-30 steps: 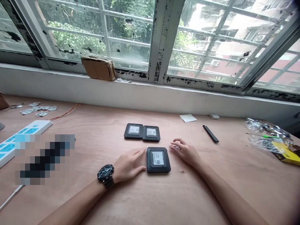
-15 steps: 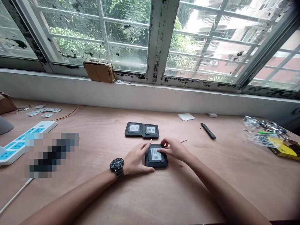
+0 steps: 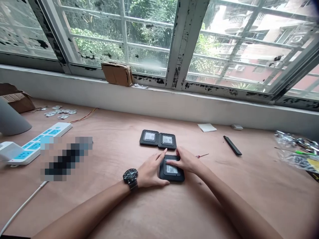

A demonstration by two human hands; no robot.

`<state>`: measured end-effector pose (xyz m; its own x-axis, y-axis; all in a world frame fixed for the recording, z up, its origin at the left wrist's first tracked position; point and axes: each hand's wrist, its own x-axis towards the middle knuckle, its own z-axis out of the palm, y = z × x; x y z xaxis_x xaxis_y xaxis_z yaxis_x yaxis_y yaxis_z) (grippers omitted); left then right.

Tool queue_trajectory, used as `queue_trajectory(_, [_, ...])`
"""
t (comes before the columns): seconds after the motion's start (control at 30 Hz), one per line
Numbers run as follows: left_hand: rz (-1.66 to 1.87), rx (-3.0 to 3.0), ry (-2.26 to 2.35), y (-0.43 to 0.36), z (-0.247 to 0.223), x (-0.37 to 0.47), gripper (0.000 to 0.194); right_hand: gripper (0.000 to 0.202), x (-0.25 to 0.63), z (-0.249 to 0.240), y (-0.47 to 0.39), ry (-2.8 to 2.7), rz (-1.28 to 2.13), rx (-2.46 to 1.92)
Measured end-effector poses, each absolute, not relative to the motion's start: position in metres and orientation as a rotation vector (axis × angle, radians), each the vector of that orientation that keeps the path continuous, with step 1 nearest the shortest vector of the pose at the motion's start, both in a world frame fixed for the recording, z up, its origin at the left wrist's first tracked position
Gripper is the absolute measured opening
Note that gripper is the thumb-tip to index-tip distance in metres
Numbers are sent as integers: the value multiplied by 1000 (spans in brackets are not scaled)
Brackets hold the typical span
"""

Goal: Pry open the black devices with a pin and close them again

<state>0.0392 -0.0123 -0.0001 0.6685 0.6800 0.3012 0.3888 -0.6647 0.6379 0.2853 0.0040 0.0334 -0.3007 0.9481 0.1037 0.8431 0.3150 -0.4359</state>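
A black square case with a white label (image 3: 171, 169) lies on the table between my hands. My left hand (image 3: 151, 170), below a black wristwatch (image 3: 130, 176), is spread around its left side, with thumb and fingers apart along the edge. At its upper right, my right hand (image 3: 185, 161) has a finger on the label and others curled at the top edge; whether they pinch something is hidden. Just behind lie two similar black cases, the left one (image 3: 149, 137) and the right one (image 3: 167, 140), side by side. A thin red screwdriver (image 3: 201, 155) is partly hidden behind my right hand.
On the left are a white power strip (image 3: 40, 142), a pixelated dark object (image 3: 66, 159) and a grey cone-shaped thing (image 3: 13, 118). At the right lie a black bar (image 3: 232, 145), a white pad (image 3: 207, 127) and plastic bags (image 3: 296, 159). Windows rise behind the wooden table.
The view has turned left, so everything sits further right. My right hand's finger has slid towards the upper left of the label. More of the red screwdriver shows. The cases stay in place.
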Motion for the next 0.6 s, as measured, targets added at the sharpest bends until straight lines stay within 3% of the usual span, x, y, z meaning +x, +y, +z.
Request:
queue_trajectory(0.3, [668,2315,928,-9,-7,37,145,68,275,26,8,-2304,389,-1637])
queue_trajectory(0.6, [624,2325,952,-8,-9,42,155,59,280,20,2,-2198,441,-1611])
